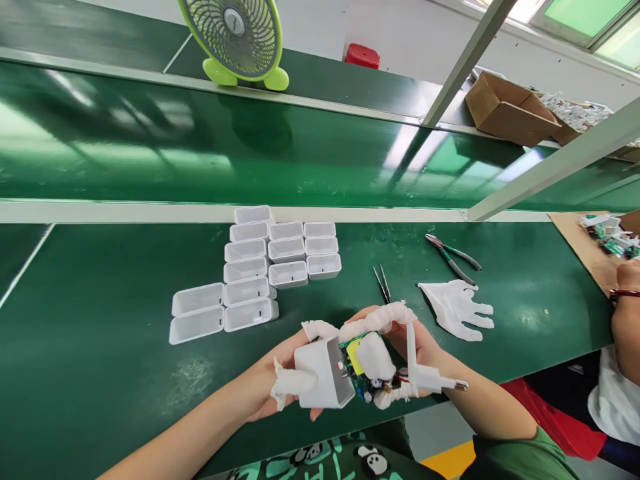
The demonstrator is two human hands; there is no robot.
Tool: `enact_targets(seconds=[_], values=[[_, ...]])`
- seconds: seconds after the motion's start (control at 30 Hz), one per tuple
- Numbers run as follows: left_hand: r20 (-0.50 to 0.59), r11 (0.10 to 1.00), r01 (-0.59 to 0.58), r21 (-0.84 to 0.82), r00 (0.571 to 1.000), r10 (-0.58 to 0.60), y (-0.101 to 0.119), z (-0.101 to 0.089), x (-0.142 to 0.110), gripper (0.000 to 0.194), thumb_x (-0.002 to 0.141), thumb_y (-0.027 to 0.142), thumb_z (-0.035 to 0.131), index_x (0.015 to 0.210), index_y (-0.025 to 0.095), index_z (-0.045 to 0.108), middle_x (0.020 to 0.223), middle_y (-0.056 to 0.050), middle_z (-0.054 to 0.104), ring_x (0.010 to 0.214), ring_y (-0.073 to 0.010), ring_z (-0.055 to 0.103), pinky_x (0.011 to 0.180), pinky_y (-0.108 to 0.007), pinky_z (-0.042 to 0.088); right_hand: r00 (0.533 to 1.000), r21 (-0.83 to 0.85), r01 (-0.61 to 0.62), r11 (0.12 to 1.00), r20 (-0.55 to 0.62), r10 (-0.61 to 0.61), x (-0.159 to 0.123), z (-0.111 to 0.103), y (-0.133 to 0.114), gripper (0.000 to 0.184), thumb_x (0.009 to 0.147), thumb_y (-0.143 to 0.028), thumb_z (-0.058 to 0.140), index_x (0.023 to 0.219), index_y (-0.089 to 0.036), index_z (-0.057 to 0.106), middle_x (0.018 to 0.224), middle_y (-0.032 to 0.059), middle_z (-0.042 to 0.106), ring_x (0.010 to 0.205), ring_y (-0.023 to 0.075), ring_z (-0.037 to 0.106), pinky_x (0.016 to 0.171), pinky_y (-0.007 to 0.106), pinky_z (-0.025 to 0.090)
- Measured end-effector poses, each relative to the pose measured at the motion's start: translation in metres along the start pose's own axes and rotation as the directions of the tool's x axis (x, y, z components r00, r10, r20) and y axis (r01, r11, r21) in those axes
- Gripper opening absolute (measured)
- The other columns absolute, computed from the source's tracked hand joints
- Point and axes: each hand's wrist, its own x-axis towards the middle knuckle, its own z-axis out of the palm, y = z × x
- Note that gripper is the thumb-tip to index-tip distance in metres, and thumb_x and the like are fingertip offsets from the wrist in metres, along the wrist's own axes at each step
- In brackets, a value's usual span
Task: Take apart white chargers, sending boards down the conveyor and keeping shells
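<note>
Dark green panda-print shirt sits at six o'clock, nearest my view. Beyond it the left hand grasps a hollow white plastic box, its mouth toward three o'clock — facing the green circuit board the right hand cradles, probably to spare its parts. From my remote seat, pointed metal tweezers at twelve and green-handled pliers at one seem placed for reach; white rectangular plastic trays stand in rows at ten.

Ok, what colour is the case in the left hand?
The case is plain white, showing best in the head view.
</note>
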Motion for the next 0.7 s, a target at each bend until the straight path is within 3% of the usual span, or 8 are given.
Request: enact_targets(seconds=[0.07,0.17,0.3,0.47,0.7], values=[[0.011,1.0,-0.005,-0.002,1.0,0.005,-0.001,0.0,-0.001,0.046,0.078,0.033,0.083,0.12,0.03,0.065,0.099,-0.003,0.071,0.075,-0.0166,0.07,0.06,-0.023,0.058,1.0,-0.02,-0.002,1.0,-0.027,0.002,-0.004,-0.002,0.002,0.071,0.067,-0.048,0.086,0.127,-0.025,0.055,0.127,0.0136,0.06,0.115,0.0299,0.061,0.102,0.047,0.047],[-0.075,0.999,-0.015,0.029,0.997,0.017,-0.003,-0.003,-0.003,0.049,0.077,0.034,0.083,0.123,0.027,0.066,0.103,-0.006,0.071,0.086,-0.0221,0.072,0.069,-0.029,0.061,0.999,-0.036,-0.007,0.999,-0.039,0.005,-0.005,-0.001,0.002,0.074,0.065,-0.051,0.087,0.127,-0.025,0.057,0.124,0.0134,0.062,0.113,0.0302,0.062,0.101,0.047,0.048],[-0.182,0.997,0.034,0.062,0.983,-0.022,-0.007,-0.007,-0.006,0.065,0.072,0.042,0.086,0.129,0.023,0.061,0.115,-0.013,0.068,0.103,-0.0325,0.068,0.081,-0.04,0.059,0.997,-0.082,0.001,0.997,-0.071,-0.007,-0.002,0.004,-0.003,0.057,0.076,-0.048,0.08,0.124,-0.026,0.06,0.12,0.0121,0.065,0.108,0.0291,0.065,0.095,0.046,0.052],[-0.14,0.995,0.082,0.064,0.987,-0.072,-0.007,-0.005,-0.006,0.062,0.072,0.042,0.084,0.126,0.023,0.062,0.113,-0.011,0.069,0.102,-0.03,0.068,0.081,-0.037,0.056,0.994,-0.149,0.033,0.988,-0.095,-0.048,-0.001,0.006,-0.008,0.054,0.078,-0.046,0.078,0.125,-0.026,0.06,0.119,0.0125,0.064,0.107,0.0286,0.064,0.094,0.046,0.054],[-0.099,1.0,0.026,-0.001,0.995,-0.026,-0.01,-0.007,-0.006,0.055,0.077,0.035,0.081,0.128,0.025,0.063,0.114,-0.01,0.069,0.103,-0.0291,0.068,0.085,-0.039,0.056,0.989,-0.179,0.132,0.975,-0.048,-0.142,0.001,0.008,-0.013,0.05,0.086,-0.035,0.072,0.133,-0.028,0.056,0.119,0.0111,0.061,0.108,0.0263,0.064,0.091,0.043,0.056]])
